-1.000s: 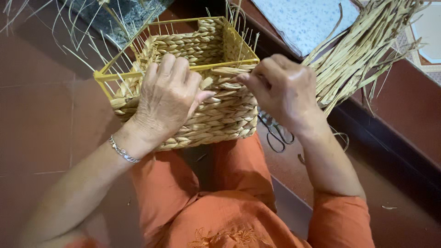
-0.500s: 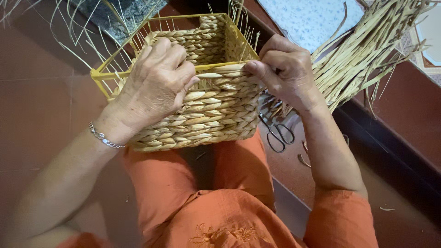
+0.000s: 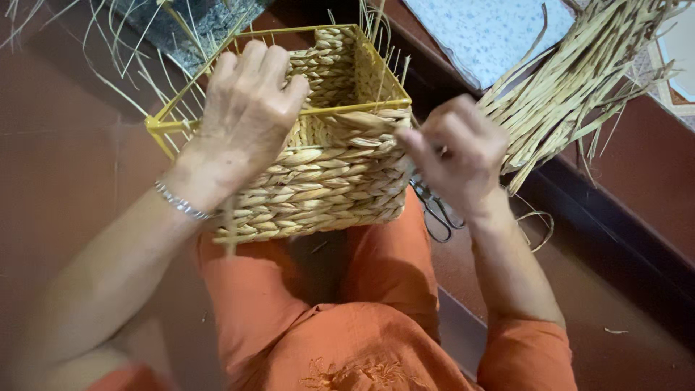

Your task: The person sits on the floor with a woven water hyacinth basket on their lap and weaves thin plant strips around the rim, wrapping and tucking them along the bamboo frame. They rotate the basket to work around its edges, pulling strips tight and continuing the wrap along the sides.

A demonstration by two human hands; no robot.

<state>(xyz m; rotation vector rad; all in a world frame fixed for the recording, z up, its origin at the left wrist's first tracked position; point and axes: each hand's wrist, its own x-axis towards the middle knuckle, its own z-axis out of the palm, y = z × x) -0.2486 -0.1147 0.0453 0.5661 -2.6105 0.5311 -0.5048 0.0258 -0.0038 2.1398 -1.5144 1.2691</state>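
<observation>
The right hand [image 3: 457,153] pinches a straw strand at the basket [image 3: 326,181] corner — left hand [image 3: 246,116] grips the yellow rim [image 3: 347,108], fingers curled over.

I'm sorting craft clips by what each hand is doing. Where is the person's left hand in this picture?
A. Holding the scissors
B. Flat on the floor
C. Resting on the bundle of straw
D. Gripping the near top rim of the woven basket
D: the left hand curls over the yellow rim of the basket, while the scissors lie untouched by the right hand.
</observation>
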